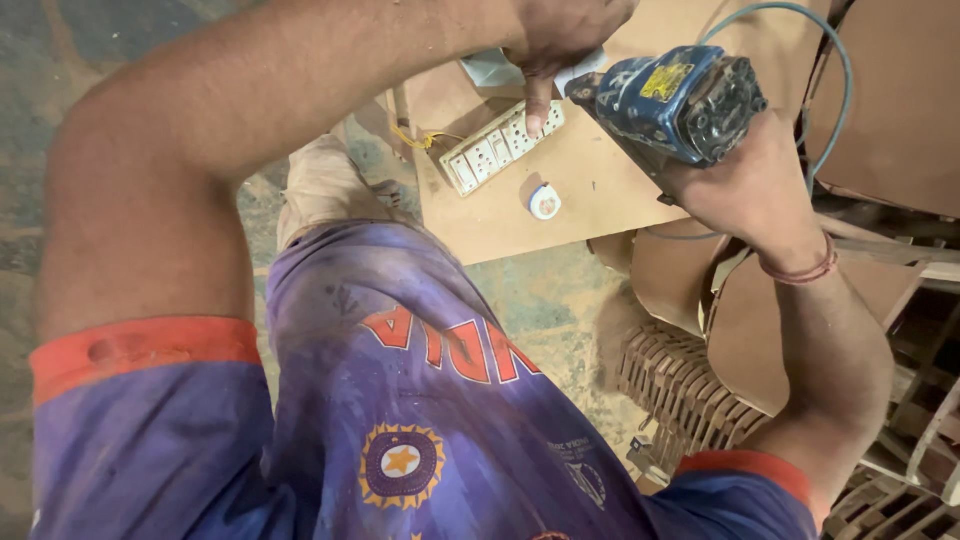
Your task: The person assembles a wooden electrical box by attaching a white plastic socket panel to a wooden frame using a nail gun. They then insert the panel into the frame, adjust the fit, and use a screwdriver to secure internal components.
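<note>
Both hands were busy: the right hand clenched its fingers around the blue power tool, which looked heavy, rigid and best gripped by its body, above the brown board, while the left hand pressed one finger on the white switchboard.

A flat brown board lies in the upper middle of the frame, resting on a rough, dusty floor that shows below it and along the left edge. On the board lie a cream switch-and-socket panel with a yellow wire at its left end, and just below it a small round white and blue reel. More cut brown boards are stacked at the right, with a pile of slatted wooden pieces at the lower right.
</note>
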### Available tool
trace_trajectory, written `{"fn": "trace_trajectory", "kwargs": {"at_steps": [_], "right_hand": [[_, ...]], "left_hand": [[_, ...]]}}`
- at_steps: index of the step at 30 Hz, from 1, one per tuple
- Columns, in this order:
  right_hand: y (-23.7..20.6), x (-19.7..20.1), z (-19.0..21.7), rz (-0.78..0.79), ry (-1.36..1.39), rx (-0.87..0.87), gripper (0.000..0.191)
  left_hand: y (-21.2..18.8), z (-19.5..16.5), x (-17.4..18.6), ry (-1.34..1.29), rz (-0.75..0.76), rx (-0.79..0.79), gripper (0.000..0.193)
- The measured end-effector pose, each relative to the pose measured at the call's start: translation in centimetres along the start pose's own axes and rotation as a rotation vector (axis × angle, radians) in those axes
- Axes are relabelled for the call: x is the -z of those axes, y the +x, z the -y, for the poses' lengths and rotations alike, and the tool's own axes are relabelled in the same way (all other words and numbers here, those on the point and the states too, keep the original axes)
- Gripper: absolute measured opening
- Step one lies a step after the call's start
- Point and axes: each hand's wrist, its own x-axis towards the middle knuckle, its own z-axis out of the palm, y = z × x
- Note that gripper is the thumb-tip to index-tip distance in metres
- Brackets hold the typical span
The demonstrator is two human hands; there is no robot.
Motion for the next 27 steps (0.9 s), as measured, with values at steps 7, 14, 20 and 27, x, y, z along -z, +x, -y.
{"fn": "trace_trajectory", "kwargs": {"at_steps": [7,14,20,27], "right_hand": [[0.4,0.5,0.4,0.009,-0.089,0.046,0.029],[-0.4,0.8,0.1,-0.039,0.032,-0.08,0.021],[-0.2,0.8,0.3,-0.081,0.129,-0.124,0.028],[0.7,0.1,0.2,-0.041,0.005,-0.084,0.032]], "left_hand": [[0.1,0.1,0.2,0.01,0.081,0.06,0.14],[-1.0,0.5,0.2,0.059,0.12,0.162,0.145],[-0.8,0.3,-0.3,0.06,0.11,0.073,0.138],[-0.9,0.4,0.1,0.191,0.182,0.136,0.139]]}}
